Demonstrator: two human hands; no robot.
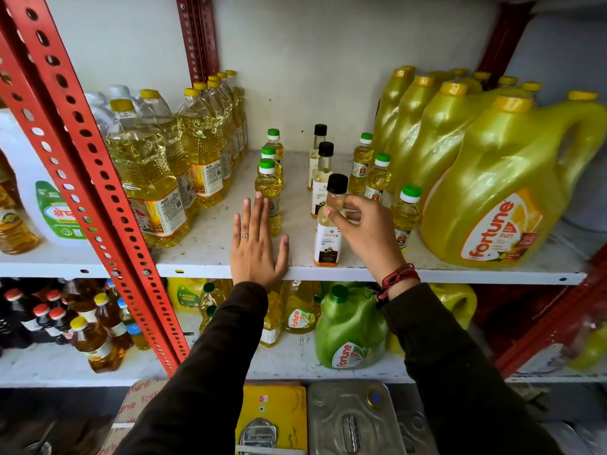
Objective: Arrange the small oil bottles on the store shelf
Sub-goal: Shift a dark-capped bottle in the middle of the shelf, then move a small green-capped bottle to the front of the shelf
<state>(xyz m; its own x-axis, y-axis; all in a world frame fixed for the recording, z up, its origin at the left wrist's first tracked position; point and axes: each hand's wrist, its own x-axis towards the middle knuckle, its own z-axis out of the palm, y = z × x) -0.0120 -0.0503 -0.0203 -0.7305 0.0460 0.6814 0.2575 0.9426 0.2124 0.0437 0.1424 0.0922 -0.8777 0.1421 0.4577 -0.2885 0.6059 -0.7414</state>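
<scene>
Small oil bottles stand in three rows on the white shelf [210, 254]. On the left is a row of three green-capped yellow bottles [268, 188]. In the middle are black-capped coconut oil bottles [323, 165]. On the right, green-capped bottles [377, 175] run toward the front. My right hand [364, 231] is shut on the neck of the front black-capped coconut oil bottle [326, 247], which stands upright at the shelf's front edge. My left hand [256, 244] lies flat and open on the shelf, fingers spread, just in front of the nearest left-row bottle.
Large clear oil bottles [154, 165] crowd the shelf's left side behind a red slotted upright [98, 178]. Big yellow jugs [499, 192] fill the right side. The lower shelf holds dark bottles [49, 320] and a green jug [348, 326]. Tins sit below.
</scene>
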